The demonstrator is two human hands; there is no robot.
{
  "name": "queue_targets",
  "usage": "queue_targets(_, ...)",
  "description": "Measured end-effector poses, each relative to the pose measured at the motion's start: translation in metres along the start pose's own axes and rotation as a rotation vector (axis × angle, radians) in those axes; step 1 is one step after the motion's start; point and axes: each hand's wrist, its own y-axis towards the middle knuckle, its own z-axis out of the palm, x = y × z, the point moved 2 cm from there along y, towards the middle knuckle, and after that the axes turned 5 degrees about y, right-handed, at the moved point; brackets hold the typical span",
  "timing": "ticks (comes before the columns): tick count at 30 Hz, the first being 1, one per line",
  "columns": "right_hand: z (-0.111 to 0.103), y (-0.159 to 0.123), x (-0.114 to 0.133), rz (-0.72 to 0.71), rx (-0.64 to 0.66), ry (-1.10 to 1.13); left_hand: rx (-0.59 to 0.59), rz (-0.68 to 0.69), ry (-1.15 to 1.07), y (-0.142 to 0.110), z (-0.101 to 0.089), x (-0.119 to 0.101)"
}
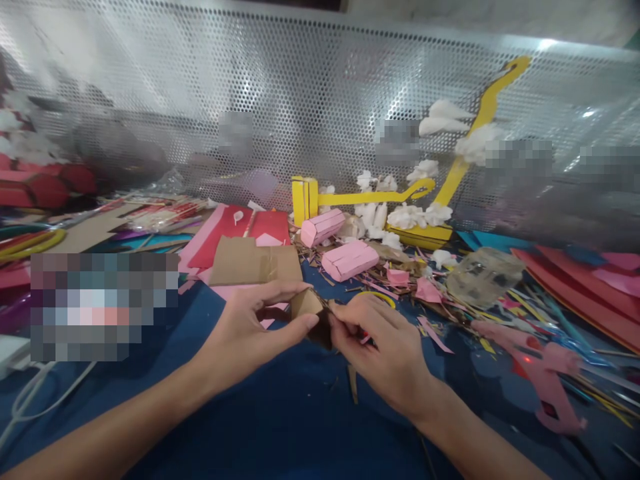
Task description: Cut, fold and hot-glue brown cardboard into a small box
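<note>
Above the middle of the blue table, a small folded cardboard piece is held between both hands. My left hand grips its left side, thumb at the lower front and fingers along the top. At the right edge, my right hand pinches the same piece with thumb and fingertips. Part of the cardboard is dark and hidden by the fingers. Just behind lie a flat cardboard sheet and two pink paper-covered prisms, one nearer and one farther.
A pink glue gun with a lit red light lies at right. Cardboard and paper scraps spread behind my hands. Yellow paper shapes with white fluff stand against a perforated metal panel. A white cable runs along the left.
</note>
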Motion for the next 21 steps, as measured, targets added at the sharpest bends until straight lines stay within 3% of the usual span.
queue_targets(13, -0.0011, -0.0006, -0.0011, -0.04, 0.071, 0.01, 0.001, 0.034, 0.038, -0.0002, 0.0001, 0.0005)
queue_targets(21, 0.0003, -0.0025, 0.0019, 0.018, -0.069, 0.059, -0.005, 0.066, -0.03, -0.0036, 0.0022, -0.0004)
